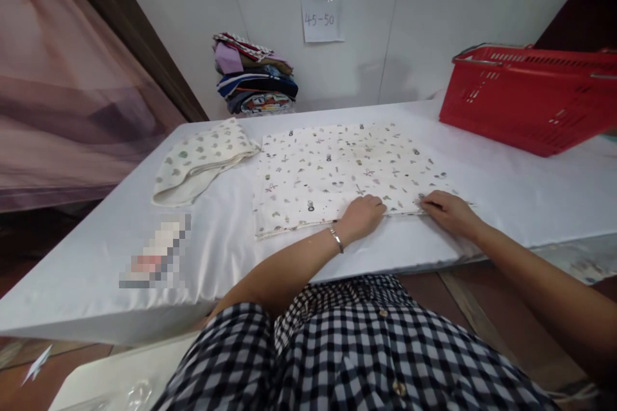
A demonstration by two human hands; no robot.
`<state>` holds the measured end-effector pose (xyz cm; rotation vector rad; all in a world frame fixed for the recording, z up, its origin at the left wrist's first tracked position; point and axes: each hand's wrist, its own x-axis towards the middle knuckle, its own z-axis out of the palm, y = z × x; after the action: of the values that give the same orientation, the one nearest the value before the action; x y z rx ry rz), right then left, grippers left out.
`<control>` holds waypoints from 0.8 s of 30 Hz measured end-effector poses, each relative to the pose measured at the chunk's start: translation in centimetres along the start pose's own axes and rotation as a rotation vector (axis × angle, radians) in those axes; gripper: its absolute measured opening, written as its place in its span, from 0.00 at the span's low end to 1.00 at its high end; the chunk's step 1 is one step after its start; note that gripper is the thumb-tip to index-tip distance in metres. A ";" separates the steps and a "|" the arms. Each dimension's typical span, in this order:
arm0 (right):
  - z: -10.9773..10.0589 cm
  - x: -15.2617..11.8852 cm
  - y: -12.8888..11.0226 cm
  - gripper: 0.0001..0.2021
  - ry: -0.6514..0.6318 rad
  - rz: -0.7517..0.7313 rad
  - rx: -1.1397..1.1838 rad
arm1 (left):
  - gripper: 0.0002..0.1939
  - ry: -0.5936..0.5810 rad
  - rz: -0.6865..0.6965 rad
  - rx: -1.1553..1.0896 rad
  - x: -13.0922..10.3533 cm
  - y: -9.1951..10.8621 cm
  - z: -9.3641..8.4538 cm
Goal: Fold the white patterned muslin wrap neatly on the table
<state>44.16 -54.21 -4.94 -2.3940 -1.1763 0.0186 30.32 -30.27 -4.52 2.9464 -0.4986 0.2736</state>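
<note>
A white cloth (pixel 328 170) with small printed figures lies flat in a folded rectangle in front of me. My left hand (pixel 364 217), with a silver bracelet at the wrist, is closed at the middle of the cloth's near edge, its fingertips curled out of sight. At the right part of the same edge, my right hand (pixel 450 210) pinches the cloth between thumb and fingers. Left of this cloth rests a second folded cloth (pixel 202 157), cream with a grey-green print, one end loosely rounded.
The white-covered table (pixel 212 257) carries a red shopping basket (pixel 511 103) at the back right. A stack of folded fabrics (pixel 258 80) stands against the wall. A blurred-out flat object (pixel 157 250) lies front left. Paper signs (pixel 322 19) hang on the wall.
</note>
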 end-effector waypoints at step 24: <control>2.3 1.0 -5.0 0.10 0.032 -0.450 -0.059 | 0.12 0.008 -0.163 0.003 -2.0 -0.9 -0.3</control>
<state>40.54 -49.90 -4.75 -2.1149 -1.6910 -0.2005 28.75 -28.79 -4.73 2.9654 -0.2550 0.2665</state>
